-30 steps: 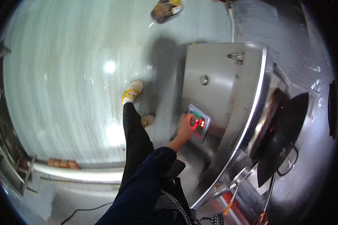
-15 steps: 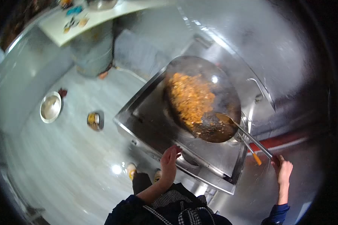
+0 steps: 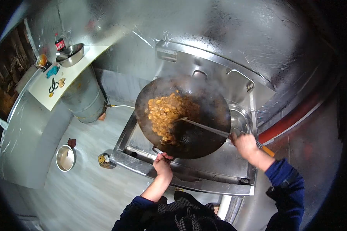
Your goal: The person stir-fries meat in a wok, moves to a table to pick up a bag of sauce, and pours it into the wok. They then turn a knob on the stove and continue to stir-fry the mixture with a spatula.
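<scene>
A large dark wok (image 3: pixel 208 142) sits on the steel stove, steaming. Chunky orange-brown food (image 3: pixel 165 115) is heaped in its left half. My right hand (image 3: pixel 246 146) is wrapped round the long metal handle of a wok spatula (image 3: pixel 208 128), whose head is buried in the food. At the wok's near rim, my left hand (image 3: pixel 162 164) is closed on the small loop handle (image 3: pixel 156 151), its fingertips partly hidden. An orange utensil handle (image 3: pixel 267 151) sticks out just beyond my right hand.
Right of the wok is a round steel basin (image 3: pixel 241 119) under a bent tap (image 3: pixel 241 72). A white counter (image 3: pixel 42 90) at left holds a metal bowl (image 3: pixel 75 57), a cola bottle (image 3: pixel 59 42) and scissors (image 3: pixel 53 86). On the floor stand a pale bowl (image 3: pixel 65 164) and a jar (image 3: pixel 105 159).
My left hand has gone from open above the stove's front edge to the wok's loop handle. My right hand has come closer to the wok, pushing the spatula into the food. The view has turned.
</scene>
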Action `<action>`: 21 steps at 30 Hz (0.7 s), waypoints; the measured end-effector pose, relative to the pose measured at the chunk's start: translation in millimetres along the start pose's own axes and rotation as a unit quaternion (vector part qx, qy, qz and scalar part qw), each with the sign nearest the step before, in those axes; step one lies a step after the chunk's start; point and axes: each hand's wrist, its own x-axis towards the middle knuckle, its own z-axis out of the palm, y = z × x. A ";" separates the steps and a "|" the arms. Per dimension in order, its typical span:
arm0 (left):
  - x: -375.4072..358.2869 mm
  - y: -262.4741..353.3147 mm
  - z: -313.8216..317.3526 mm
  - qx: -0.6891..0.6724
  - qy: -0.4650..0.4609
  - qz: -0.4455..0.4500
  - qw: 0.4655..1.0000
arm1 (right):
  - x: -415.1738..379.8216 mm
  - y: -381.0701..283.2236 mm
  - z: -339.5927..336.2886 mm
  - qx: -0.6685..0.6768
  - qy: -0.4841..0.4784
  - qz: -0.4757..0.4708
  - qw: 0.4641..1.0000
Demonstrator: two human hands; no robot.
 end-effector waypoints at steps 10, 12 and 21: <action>0.0 5.9 19.2 0.030 0.086 0.030 0.995 | 49.8 227.0 -26.2 0.562 -0.454 0.238 0.650; 2.2 1.7 21.2 0.053 0.100 0.041 0.993 | 89.5 230.1 29.1 0.614 -0.502 0.180 0.582; 1.7 4.1 29.9 0.095 0.136 0.045 0.985 | 114.3 69.0 165.4 0.497 0.052 -0.144 0.854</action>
